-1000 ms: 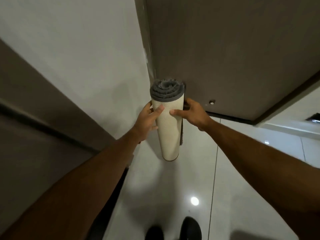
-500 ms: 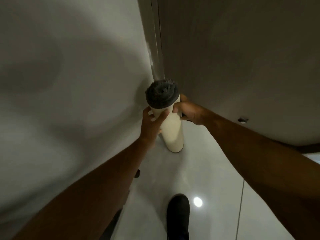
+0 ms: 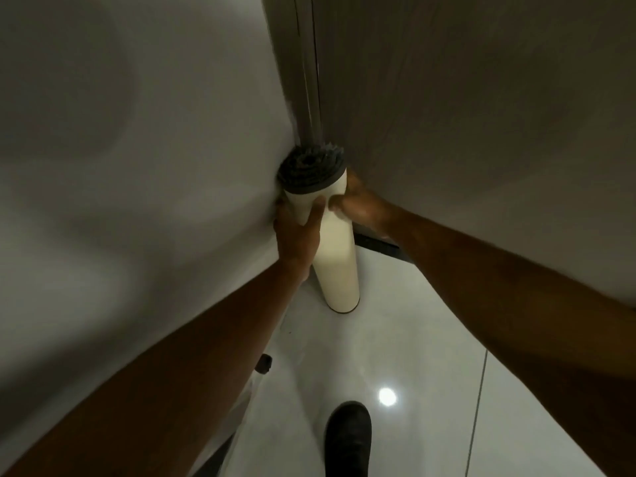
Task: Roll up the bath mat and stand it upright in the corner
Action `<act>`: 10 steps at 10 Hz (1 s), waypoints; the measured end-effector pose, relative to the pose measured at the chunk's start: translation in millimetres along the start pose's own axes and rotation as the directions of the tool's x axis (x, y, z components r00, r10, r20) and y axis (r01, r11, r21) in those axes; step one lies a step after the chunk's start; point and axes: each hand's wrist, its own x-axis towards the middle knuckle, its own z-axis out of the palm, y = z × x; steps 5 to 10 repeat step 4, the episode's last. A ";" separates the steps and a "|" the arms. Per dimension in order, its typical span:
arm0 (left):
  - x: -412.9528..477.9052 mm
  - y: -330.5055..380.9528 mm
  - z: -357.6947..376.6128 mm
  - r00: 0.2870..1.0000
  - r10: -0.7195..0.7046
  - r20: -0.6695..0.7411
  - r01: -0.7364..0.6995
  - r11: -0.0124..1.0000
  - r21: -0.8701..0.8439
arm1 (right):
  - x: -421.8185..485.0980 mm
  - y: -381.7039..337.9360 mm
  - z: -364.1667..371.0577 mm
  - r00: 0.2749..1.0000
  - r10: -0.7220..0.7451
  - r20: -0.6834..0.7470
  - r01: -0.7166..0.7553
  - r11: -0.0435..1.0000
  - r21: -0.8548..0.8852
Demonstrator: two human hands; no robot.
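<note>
The rolled bath mat [image 3: 339,263] stands upright in the corner, cream backing outside, grey pile showing as a spiral at its top end. Its lower end rests on the white floor tile. My left hand [image 3: 297,232] grips its upper left side, thumb across the front. My right hand [image 3: 361,208] holds the upper right side, between the roll and the brown door. The back of the roll is hidden.
A white wall [image 3: 155,149] runs on the left and a brown door [image 3: 481,115] on the right, meeting at a grey frame strip [image 3: 308,80]. My black shoe [image 3: 347,438] is on the glossy floor [image 3: 395,339]. A small dark doorstop [image 3: 265,363] sits by the wall.
The roll has gone from held in the air to standing on the floor, pushed deeper into the corner. Both hands kept their grip and moved with it as I stepped closer.
</note>
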 end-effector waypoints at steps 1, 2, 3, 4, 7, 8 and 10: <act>-15.2 18.3 -3.7 0.996 0.060 -0.061 -0.051 0.990 0.129 | -29.4 -6.9 -5.7 0.993 -0.108 -0.050 0.094 0.968 -0.234; -37.8 59.1 -6.9 0.986 0.132 -0.101 -0.104 0.964 0.246 | -69.5 -22.9 -22.3 0.987 -0.144 -0.066 0.113 0.932 -0.344; -71.5 114.6 -14.9 0.943 0.332 -0.031 -0.296 0.875 0.382 | -129.1 -58.1 -55.2 0.967 -0.223 -0.124 0.140 0.868 -0.476; -139.9 200.1 -21.8 0.821 0.503 0.270 -0.567 0.669 0.481 | -219.2 -107.2 -110.3 0.920 -0.294 -0.261 0.100 0.818 -0.567; -139.9 200.1 -21.8 0.821 0.503 0.270 -0.567 0.669 0.481 | -219.2 -107.2 -110.3 0.920 -0.294 -0.261 0.100 0.818 -0.567; -139.9 200.1 -21.8 0.821 0.503 0.270 -0.567 0.669 0.481 | -219.2 -107.2 -110.3 0.920 -0.294 -0.261 0.100 0.818 -0.567; -139.9 200.1 -21.8 0.821 0.503 0.270 -0.567 0.669 0.481 | -219.2 -107.2 -110.3 0.920 -0.294 -0.261 0.100 0.818 -0.567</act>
